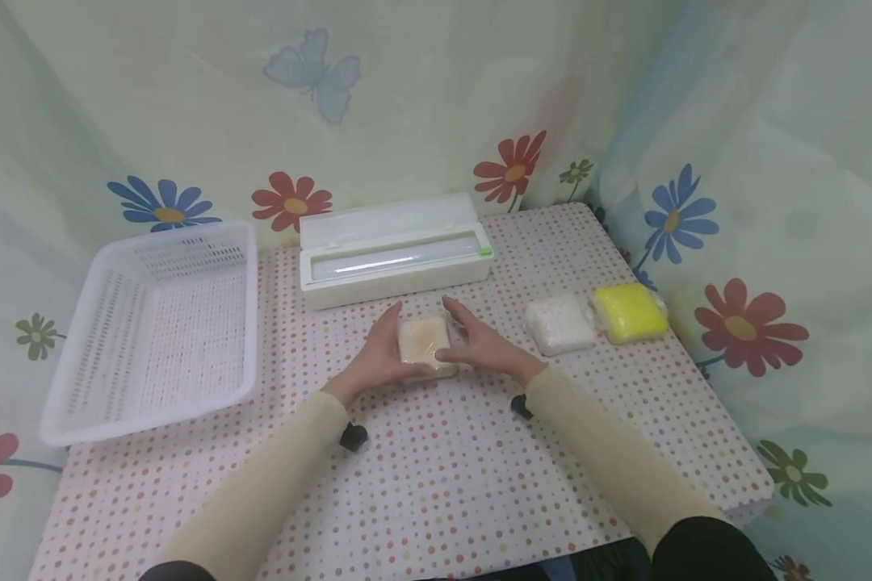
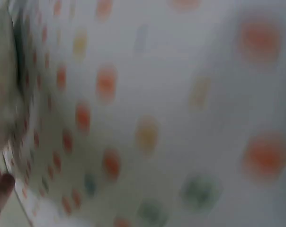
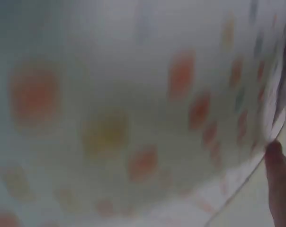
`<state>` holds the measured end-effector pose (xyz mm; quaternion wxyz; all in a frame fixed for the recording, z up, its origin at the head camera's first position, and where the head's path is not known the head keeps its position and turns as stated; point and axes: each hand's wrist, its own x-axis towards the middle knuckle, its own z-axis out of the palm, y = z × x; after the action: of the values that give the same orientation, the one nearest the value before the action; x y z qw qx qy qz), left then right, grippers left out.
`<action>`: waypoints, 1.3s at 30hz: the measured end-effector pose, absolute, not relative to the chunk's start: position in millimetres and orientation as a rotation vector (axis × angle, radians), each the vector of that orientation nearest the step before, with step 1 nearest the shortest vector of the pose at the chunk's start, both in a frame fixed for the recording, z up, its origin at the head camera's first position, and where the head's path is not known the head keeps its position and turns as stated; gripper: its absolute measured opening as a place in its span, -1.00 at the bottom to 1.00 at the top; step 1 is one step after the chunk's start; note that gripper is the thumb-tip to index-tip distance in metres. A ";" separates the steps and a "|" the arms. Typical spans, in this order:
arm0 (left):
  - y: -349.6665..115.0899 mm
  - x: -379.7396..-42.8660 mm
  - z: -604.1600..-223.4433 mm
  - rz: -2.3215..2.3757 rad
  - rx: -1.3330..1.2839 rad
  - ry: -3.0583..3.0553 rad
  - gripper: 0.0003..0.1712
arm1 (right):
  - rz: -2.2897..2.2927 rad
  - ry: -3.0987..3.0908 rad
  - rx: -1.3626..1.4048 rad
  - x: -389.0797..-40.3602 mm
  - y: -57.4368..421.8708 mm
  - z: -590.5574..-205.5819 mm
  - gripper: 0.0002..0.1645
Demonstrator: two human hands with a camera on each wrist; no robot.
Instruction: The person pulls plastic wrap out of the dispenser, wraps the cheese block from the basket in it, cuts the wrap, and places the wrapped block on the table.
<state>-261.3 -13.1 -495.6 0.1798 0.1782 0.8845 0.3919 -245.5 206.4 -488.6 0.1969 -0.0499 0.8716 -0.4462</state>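
Note:
A cream, square block point(image 1: 423, 337) with a tan patch on top, seemingly in clear film, sits between both hands near the table's middle. My left hand point(image 1: 379, 355) curves round its left side, thumb along the near edge. From the other side my right hand point(image 1: 488, 343) holds it, the thumb on its near right part and a finger raised by the far right corner. The undersides of the fingers are hidden. Only a fingertip point(image 2: 3, 184) shows at the left wrist view's edge, and a finger point(image 3: 278, 184) at the right wrist view's edge; both views are blurred.
Behind the hands stands a long white box point(image 1: 396, 282), lid up, with a shiny film roll inside. A white plastic basket point(image 1: 250, 323) is at the left. Right of the hands lie a white wrapped packet point(image 1: 559, 324) and a yellow one point(image 1: 630, 312) on the dotted tablecloth point(image 1: 436, 484).

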 end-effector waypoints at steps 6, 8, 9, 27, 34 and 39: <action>-13.4 -285.1 -499.7 0.757 0.792 2.435 0.68 | -0.782 2.450 -0.588 -266.3 209.2 -492.2 0.85; -10.4 -286.5 -499.6 0.704 0.810 2.463 0.58 | -0.696 2.500 -0.652 -268.5 205.5 -494.1 0.85; -9.2 -287.6 -499.7 0.684 0.819 2.480 0.52 | -0.676 2.525 -0.670 -269.6 203.9 -494.5 0.82; -34.8 -270.1 -502.1 0.821 0.760 2.509 0.37 | -0.848 2.488 -0.478 -256.7 214.9 -489.2 0.50; -33.2 -263.9 -506.9 0.869 0.730 2.585 0.14 | -0.888 2.541 -0.465 -252.1 211.0 -495.5 0.38; -34.8 -249.6 -501.4 0.934 0.501 2.685 0.17 | -0.910 2.567 -0.314 -241.4 210.2 -492.6 0.46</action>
<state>-249.6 -34.8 -501.4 0.1271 0.1720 0.9226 0.3210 -241.4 210.2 -492.6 0.1986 -0.1122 0.9177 -0.3252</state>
